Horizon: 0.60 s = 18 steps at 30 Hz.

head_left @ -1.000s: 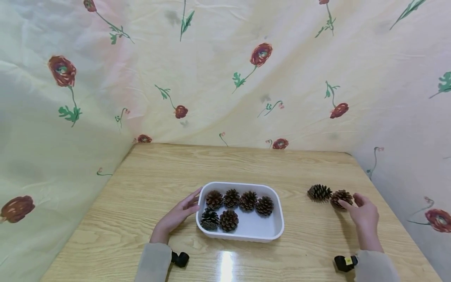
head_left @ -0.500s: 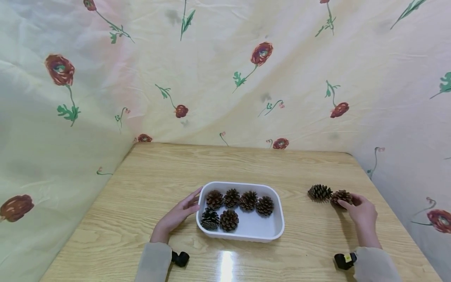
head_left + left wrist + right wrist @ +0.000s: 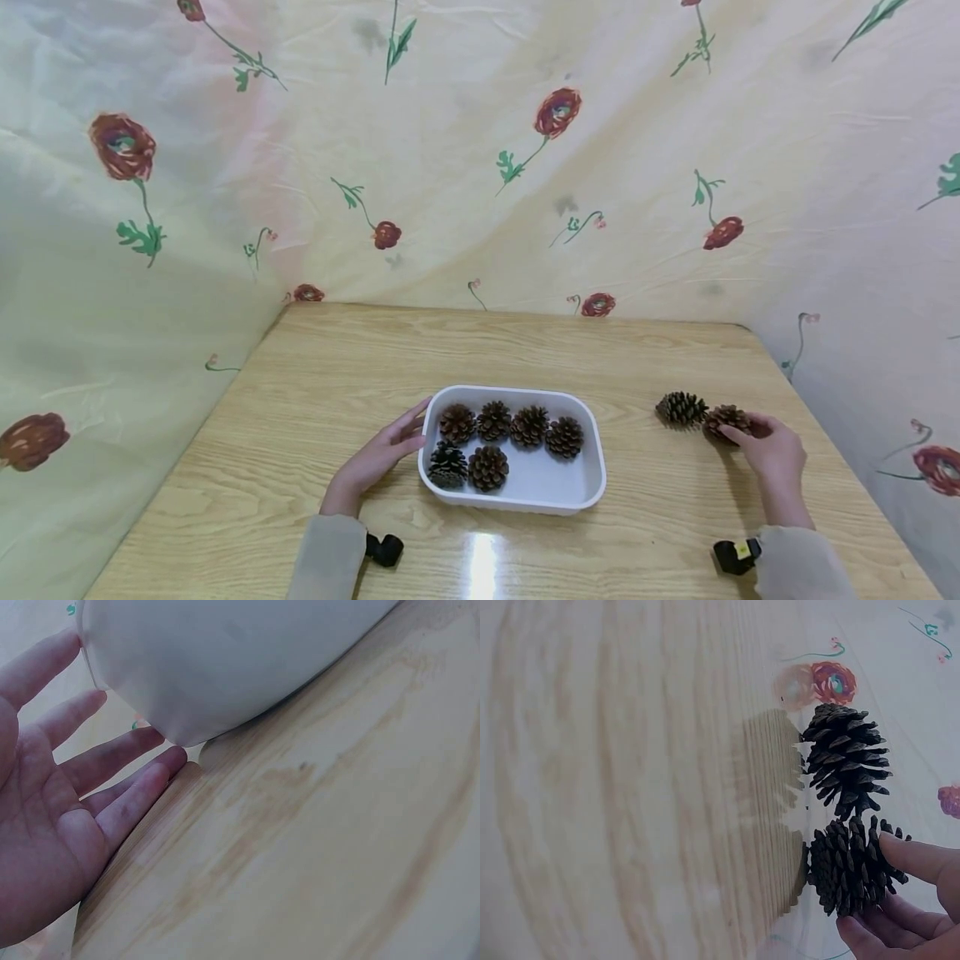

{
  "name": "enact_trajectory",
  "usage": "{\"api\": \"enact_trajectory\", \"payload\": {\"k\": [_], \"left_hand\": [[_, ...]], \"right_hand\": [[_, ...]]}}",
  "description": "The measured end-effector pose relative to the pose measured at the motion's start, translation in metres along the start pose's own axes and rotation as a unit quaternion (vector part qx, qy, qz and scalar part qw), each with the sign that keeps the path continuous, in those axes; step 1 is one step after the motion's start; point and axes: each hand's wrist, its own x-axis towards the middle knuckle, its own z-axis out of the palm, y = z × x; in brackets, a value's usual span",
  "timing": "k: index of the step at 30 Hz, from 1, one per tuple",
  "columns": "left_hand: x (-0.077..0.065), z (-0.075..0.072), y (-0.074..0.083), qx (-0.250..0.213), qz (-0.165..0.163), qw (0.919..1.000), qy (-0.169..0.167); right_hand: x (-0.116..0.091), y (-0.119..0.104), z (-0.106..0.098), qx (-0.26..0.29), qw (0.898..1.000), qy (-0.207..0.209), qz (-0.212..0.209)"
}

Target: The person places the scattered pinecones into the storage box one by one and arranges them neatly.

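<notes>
A white rectangular tub [image 3: 543, 492] stands mid-table with several brown pine cones [image 3: 528, 427] inside, a row along its back and two at its front left. My left hand [image 3: 381, 456] rests against the tub's left end, its fingers nearly straight along the wall, as the left wrist view also shows. At the right, my right hand [image 3: 777, 454] holds a pine cone [image 3: 847, 866] between thumb and fingers. That cone sits on the table. Another pine cone [image 3: 681, 410] lies just left of it, the two touching or almost so.
The light wooden table [image 3: 360, 350] runs back to a flower-printed cloth [image 3: 450, 167] that hangs behind and at both sides. Small black wrist cameras [image 3: 385, 551] stick out from the grey sleeves over the table's front part.
My right thumb and fingers have settled a little closer around the right-hand cone. The left hand, the tub and the cones in it stay in place.
</notes>
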Motion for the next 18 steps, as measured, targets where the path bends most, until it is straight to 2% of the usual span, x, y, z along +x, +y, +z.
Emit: {"api": "enact_trajectory", "payload": {"k": [6, 18], "left_hand": [[0.000, 0.000, -0.001, -0.002, 0.003, 1.0000, -0.004], [0.000, 0.000, 0.000, 0.004, 0.015, 0.9998, -0.015]], "right_hand": [[-0.003, 0.001, -0.004, 0.004, 1.000, -0.001, 0.001], [-0.023, -0.010, -0.014, 0.012, 0.999, -0.016, -0.029]]}}
